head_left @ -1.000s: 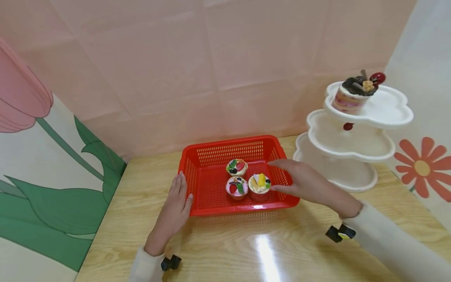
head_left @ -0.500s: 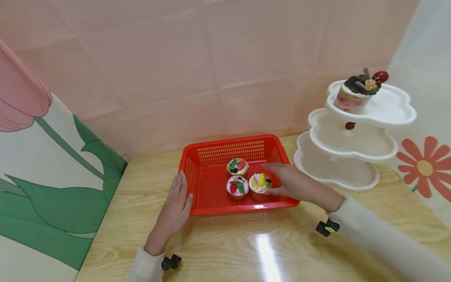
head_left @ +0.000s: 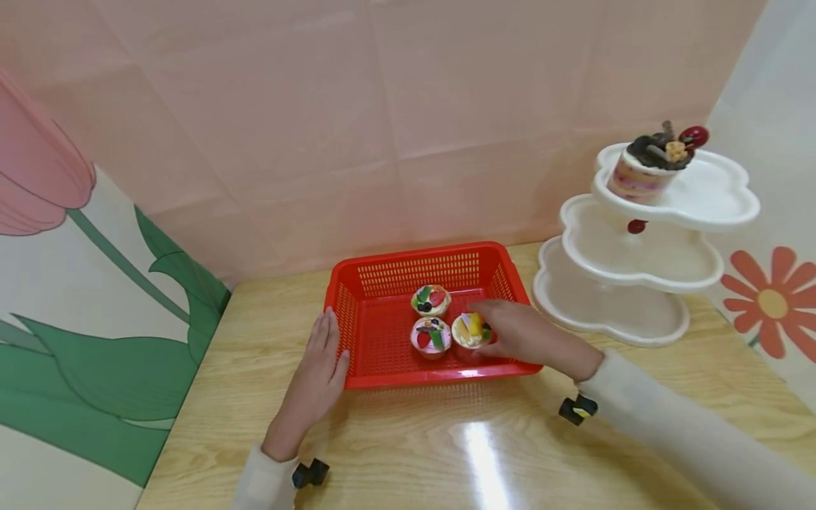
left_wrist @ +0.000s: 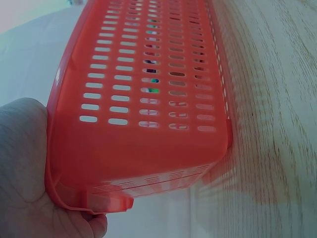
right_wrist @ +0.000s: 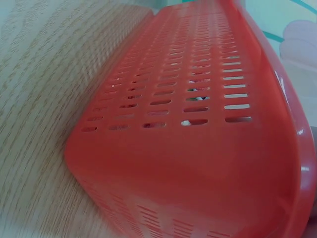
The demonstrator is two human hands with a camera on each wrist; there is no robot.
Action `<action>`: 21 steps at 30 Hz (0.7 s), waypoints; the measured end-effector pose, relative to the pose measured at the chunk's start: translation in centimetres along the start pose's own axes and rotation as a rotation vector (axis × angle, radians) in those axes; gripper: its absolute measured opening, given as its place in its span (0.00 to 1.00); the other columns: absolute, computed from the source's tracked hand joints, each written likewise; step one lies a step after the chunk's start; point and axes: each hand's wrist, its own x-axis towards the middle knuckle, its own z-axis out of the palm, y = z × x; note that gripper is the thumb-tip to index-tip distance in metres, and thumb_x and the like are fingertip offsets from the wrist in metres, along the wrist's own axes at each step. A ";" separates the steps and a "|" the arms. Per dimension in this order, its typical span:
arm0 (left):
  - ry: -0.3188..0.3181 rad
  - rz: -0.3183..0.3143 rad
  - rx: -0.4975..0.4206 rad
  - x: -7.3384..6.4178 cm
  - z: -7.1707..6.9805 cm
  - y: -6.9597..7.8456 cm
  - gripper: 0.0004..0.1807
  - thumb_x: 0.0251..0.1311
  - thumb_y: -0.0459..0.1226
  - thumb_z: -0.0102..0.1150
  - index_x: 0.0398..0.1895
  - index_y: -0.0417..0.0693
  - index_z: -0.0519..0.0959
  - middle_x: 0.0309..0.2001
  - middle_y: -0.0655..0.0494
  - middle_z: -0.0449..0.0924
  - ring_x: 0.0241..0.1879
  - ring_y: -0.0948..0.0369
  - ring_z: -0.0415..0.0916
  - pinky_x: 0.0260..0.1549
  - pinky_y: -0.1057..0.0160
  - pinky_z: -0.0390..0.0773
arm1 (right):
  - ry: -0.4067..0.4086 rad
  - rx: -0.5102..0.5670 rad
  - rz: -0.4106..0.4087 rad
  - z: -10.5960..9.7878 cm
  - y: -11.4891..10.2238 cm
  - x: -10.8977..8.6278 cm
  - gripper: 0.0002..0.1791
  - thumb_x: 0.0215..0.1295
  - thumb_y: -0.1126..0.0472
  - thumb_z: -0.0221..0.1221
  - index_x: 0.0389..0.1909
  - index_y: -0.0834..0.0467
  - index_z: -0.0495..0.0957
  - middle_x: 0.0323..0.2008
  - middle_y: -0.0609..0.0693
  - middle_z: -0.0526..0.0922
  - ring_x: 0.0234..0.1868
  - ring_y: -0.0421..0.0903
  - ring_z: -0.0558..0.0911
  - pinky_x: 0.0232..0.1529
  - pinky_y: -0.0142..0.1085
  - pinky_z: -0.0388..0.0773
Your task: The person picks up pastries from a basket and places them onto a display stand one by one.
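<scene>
A red plastic basket [head_left: 382, 381] stands on the wooden table with three decorated cupcakes inside. My left hand [head_left: 315, 375] rests against the basket's left rim, its fingers straight along it; the left wrist view shows the palm beside that rim. My right hand [head_left: 525, 333] reaches over the right rim into the basket. Its fingers and thumb lie on either side of the cupcake with yellow fruit [head_left: 467, 333]; whether they press on it cannot be seen. Left of that sit a pink-topped cupcake [head_left: 430, 336] and, behind, a strawberry-topped cupcake [head_left: 430, 301].
On the right stands a white three-tier cake stand [head_left: 644, 265]. Its top tier bears a layered cake cup [head_left: 644, 177] with dark topping and a cherry. A pink backdrop [head_left: 287, 142] hangs behind the table [head_left: 395, 446]. In the right wrist view the basket's wall [right_wrist: 198, 158] fills the middle.
My right hand has moved left and a little down, from beside the yellow-fruit cupcake to around its right side. The left hand and the cupcakes stay where they were.
</scene>
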 end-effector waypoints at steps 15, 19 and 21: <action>0.014 0.010 -0.001 0.1 0.1 -0.1 0.35 0.77 0.38 0.47 0.79 0.31 0.48 0.81 0.41 0.39 0.80 0.46 0.36 0.72 0.42 0.54 | -0.012 -0.120 0.018 0.4 -0.3 0.3 0.43 0.54 0.47 0.76 0.65 0.69 0.74 0.59 0.65 0.80 0.57 0.63 0.80 0.57 0.58 0.76; 0.018 0.014 0.007 0.0 0.2 -0.2 0.36 0.76 0.37 0.47 0.79 0.32 0.48 0.81 0.41 0.40 0.80 0.45 0.38 0.72 0.42 0.54 | -0.022 -0.133 0.021 0.4 -0.4 0.3 0.44 0.53 0.45 0.76 0.65 0.68 0.74 0.59 0.66 0.80 0.57 0.64 0.80 0.56 0.58 0.76; 0.018 0.013 0.005 0.1 0.1 -0.1 0.35 0.76 0.37 0.47 0.79 0.32 0.48 0.81 0.41 0.40 0.80 0.46 0.38 0.72 0.42 0.54 | -0.025 -0.143 0.023 0.4 -0.5 0.4 0.43 0.53 0.44 0.76 0.63 0.67 0.76 0.57 0.66 0.81 0.55 0.63 0.81 0.55 0.58 0.77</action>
